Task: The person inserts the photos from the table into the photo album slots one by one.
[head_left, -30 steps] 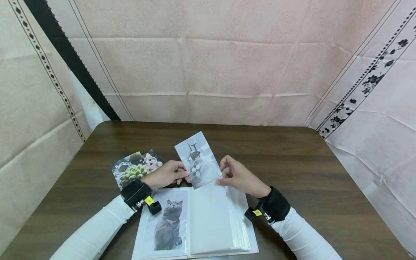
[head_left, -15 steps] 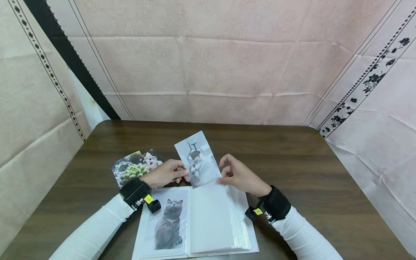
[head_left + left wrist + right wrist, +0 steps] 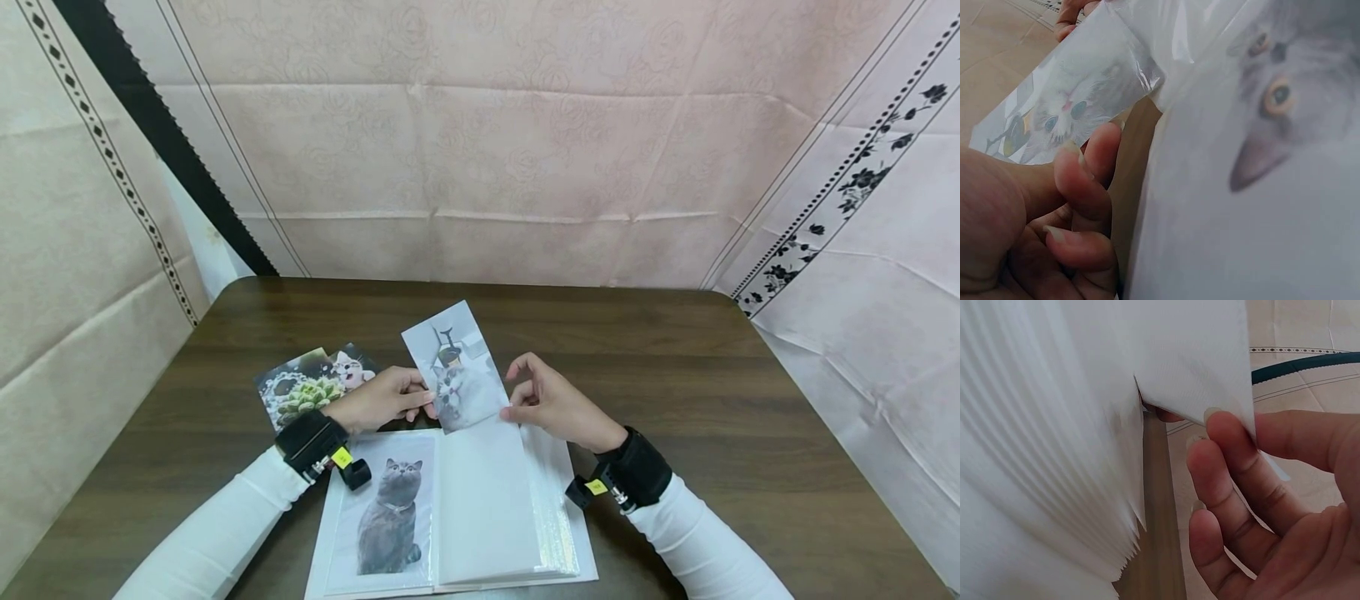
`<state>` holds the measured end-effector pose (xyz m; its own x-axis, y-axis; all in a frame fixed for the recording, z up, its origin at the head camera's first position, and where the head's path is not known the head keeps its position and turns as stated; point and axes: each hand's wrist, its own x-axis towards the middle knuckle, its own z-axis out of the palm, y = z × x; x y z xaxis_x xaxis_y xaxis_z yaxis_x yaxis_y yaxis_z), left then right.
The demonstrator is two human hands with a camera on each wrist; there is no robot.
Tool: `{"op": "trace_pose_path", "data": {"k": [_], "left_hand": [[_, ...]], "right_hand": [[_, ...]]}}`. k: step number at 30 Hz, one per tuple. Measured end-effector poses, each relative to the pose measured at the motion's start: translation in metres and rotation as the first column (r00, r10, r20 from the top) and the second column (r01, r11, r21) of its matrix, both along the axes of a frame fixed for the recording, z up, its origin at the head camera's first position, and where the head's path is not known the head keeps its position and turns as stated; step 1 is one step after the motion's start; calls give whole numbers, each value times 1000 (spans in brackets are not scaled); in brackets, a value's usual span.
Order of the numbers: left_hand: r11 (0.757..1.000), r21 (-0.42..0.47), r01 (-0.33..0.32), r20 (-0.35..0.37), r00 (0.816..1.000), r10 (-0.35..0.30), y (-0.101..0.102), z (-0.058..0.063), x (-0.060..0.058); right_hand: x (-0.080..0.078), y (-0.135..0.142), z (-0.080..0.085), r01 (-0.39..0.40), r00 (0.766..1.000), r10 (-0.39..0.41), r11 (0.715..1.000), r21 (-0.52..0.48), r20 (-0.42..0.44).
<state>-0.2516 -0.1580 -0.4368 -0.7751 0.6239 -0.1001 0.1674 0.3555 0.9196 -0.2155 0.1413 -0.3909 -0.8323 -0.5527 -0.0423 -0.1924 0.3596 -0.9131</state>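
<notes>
A white photo album (image 3: 487, 512) lies open at the near middle of the table. Its left page shows a grey cat photo (image 3: 393, 517); the right page is a plain white sleeve. At the top of that sleeve a tilted photo of a white kitten and a glass (image 3: 452, 354) stands out past the page edge. My left hand (image 3: 390, 398) pinches this photo by its left side, seen close in the left wrist view. Thumb and index finger of my right hand (image 3: 558, 404) pinch the sleeve's top right corner; its other fingers are bent in the right wrist view (image 3: 1254, 481).
Loose photos (image 3: 307, 387), one of a green succulent and one of a cat, overlap on the brown wooden table (image 3: 645, 350) behind my left wrist. More album leaves (image 3: 1054, 456) fan out beneath the raised page. A pale patterned cloth (image 3: 487, 167) hangs behind the table.
</notes>
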Motion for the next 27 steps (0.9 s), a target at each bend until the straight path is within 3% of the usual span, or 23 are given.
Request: {"op": "trace_pose_path", "data": {"k": [13,27], "left_hand": [[998,-40,-38,-10,999,38,-1,2,0],[999,-41,-12,-22,1000,11,-1,3,0]], "right_hand": [[0,-1,0,-2,1000,2,1000,21,-4],[1,-2,0,-3,1000,4,1000,19,-24]]}}
